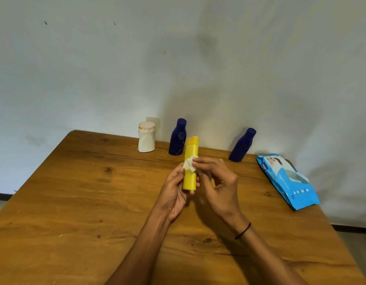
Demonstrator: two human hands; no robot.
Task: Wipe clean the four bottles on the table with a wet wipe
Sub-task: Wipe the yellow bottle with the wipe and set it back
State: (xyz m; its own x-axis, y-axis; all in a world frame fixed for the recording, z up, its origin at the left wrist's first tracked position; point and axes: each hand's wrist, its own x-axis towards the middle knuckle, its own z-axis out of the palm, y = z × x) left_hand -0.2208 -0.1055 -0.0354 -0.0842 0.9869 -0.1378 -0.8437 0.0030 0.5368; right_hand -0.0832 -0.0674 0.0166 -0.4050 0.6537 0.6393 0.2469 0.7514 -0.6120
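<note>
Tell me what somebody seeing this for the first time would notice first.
The yellow bottle at centre, gripped upright above the table by the left hand while the right hand presses a white wipe against it. Behind stand a white bottle and two blue bottles; a blue wipes pack lies right.

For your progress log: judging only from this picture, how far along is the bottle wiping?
Nothing can be confirmed as finished. In hand: the left hand holds the yellow bottle while the right hand presses a wet wipe against it. Standing at the table's far edge: the white bottle with a stained cap and two blue bottles, the nearer one visibly smudged.
</note>
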